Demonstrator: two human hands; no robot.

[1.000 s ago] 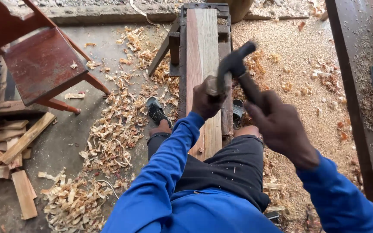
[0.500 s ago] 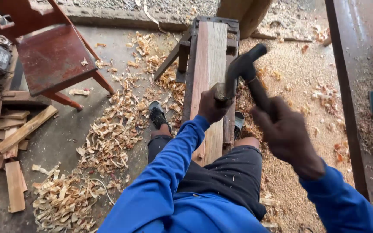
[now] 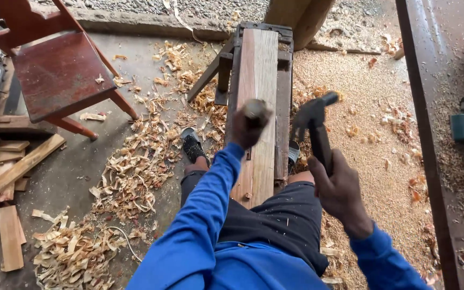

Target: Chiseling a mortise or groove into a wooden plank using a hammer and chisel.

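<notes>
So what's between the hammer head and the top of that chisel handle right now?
Nothing. In the head view the hammer in the right hand is off the chisel held by the left hand; only plank shows behind.

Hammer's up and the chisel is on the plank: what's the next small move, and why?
Probably bring the hammer down onto the chisel's handle top. The right hand holds it raised to the side, the left hand grips the tool upright over the plank, and nothing lies between them.

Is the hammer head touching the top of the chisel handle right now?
Apart. In the head view the hammer in the right hand sits clearly right of the chisel handle held in the left hand, with floor showing between them.
</notes>
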